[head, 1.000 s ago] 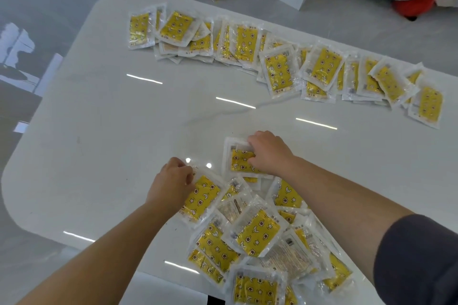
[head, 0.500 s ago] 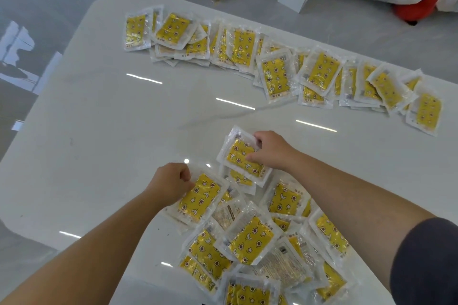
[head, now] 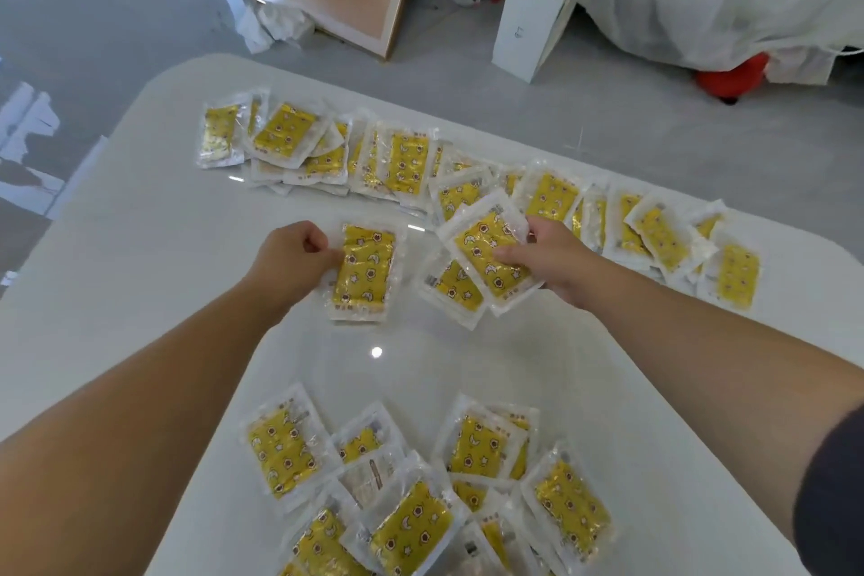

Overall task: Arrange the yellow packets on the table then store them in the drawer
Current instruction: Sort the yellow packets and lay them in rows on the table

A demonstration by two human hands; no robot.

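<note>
Nearest the person, a loose heap of yellow packets (head: 421, 510) is lying jumbled on the white surface (head: 140, 295), many overlapping and tilted. Past it, both arms are reaching outward. The left hand (head: 292, 260) is pinching the side edge of a single packet (head: 367, 271), fingers curled onto it, just short of the far row. The right hand (head: 554, 260) is gripping a tilted packet (head: 488, 255), thumb lying across its face. A second packet (head: 451, 290) is sitting under that one; whether it is also being held I cannot tell. Farthest off, a long row of packets (head: 406, 159) is running along the surface's far side, its pieces overlapping loosely.

The arranging step looks to be in hand, with the heap not yet cleared. The next move is likely calling for laying each held packet down by the row, letting go, then reaching for more from the heap. No drawer is showing, so storing seems some way off.
</note>
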